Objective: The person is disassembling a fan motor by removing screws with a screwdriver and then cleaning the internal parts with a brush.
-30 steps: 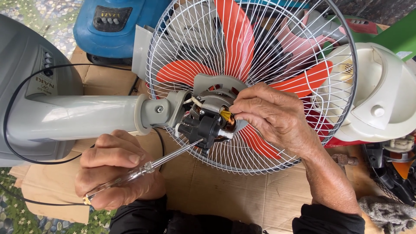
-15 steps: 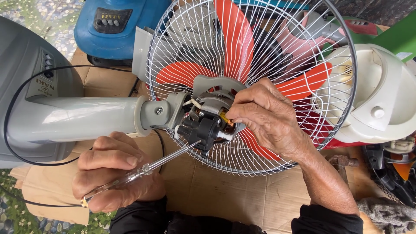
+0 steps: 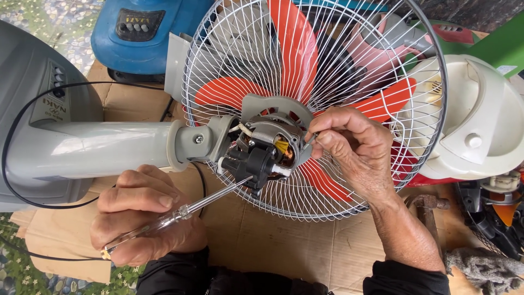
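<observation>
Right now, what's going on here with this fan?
A person has a grey fan lying on cardboard, its motor exposed behind the wire guard. The left hand holds a clear-handled screwdriver with its tip at the black part under the motor. The right hand pinches at the motor's edge.

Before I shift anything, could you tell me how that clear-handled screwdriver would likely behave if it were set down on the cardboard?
The screwdriver looks stiff, with a thin metal shaft. Its rounded clear handle, now in the left hand, would probably roll. It seems light for its length.
</observation>
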